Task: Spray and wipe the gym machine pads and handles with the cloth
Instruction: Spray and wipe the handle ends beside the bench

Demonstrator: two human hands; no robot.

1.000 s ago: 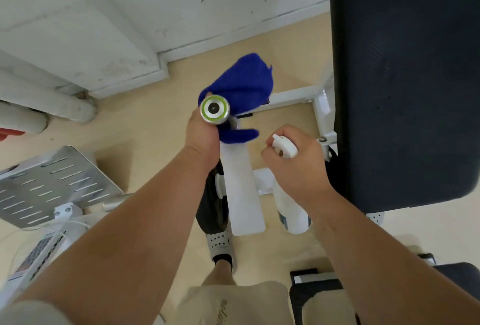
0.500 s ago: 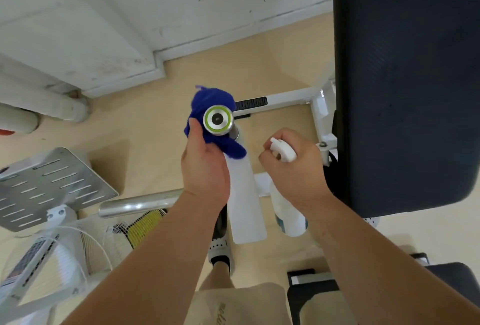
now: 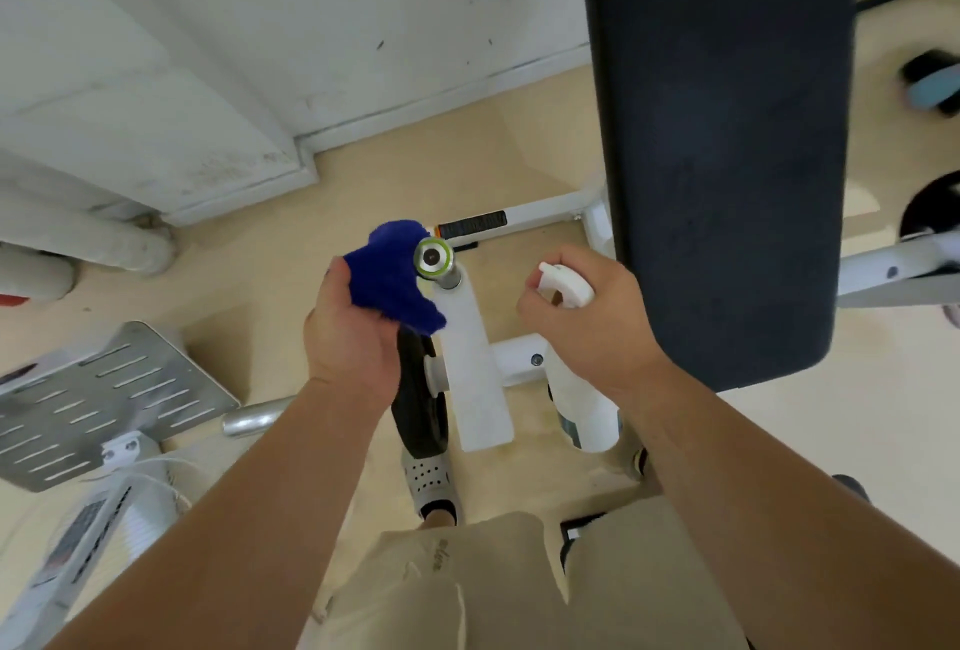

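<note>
Left grip [image 3: 353,332]: fingers curled round a bunched blue cloth [image 3: 395,280], which is pressed to the left side of the handle [image 3: 432,258], just under its green-ringed end cap.
Right grip [image 3: 587,327]: wrapped round the neck of the spray bottle [image 3: 584,405], one finger at the trigger. The bottle hangs upright and the nozzle faces left.
Pad [image 3: 717,130]: long and dark, just right of the bottle hand. The cloth is not on it.
Step (judged): wiping the handle, with the pad left to do.
Risk 1: the cloth touches only one side of the handle, so the far side gets missed unless the cloth is wrapped round.
Risk 2: the wad is loose, and a fast stroke past the end cap could drop it on the floor [image 3: 322,244].
Risk 3: a squeeze now would spray the cloth-hand knuckles and the white frame [image 3: 475,363], not the pad.
</note>
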